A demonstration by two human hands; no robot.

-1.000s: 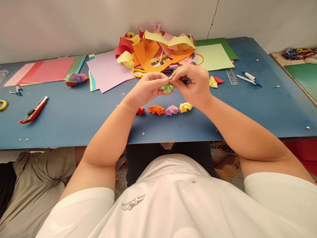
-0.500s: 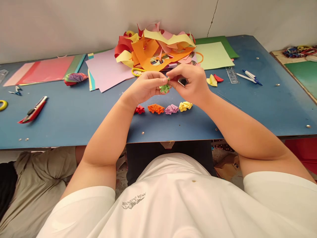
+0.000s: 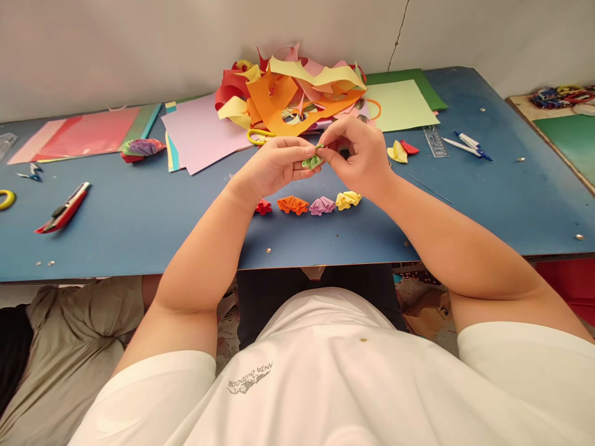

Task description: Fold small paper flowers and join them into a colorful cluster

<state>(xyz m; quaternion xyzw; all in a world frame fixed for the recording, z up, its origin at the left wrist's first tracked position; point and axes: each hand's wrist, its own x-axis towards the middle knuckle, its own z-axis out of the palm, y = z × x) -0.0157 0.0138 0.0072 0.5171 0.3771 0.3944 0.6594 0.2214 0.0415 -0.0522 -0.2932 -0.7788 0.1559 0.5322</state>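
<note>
My left hand (image 3: 274, 164) and my right hand (image 3: 360, 155) meet above the middle of the blue table (image 3: 139, 217). Both pinch a small green paper piece (image 3: 312, 161) between their fingertips. Just below them a row of small folded paper flowers lies on the table: red (image 3: 263, 207), orange (image 3: 293, 205), purple (image 3: 322, 205) and yellow (image 3: 348, 199).
A heap of cut coloured paper scraps (image 3: 292, 93) lies behind the hands, with yellow-handled scissors (image 3: 260, 134), flat paper sheets (image 3: 204, 133) and a light green sheet (image 3: 402, 105). A red utility knife (image 3: 62, 209) lies left; a ruler (image 3: 436, 142) and pens (image 3: 467, 145) right.
The hands stay together on the green piece; it has turned and flattened a little between the fingertips. Nothing else on the table has moved.
</note>
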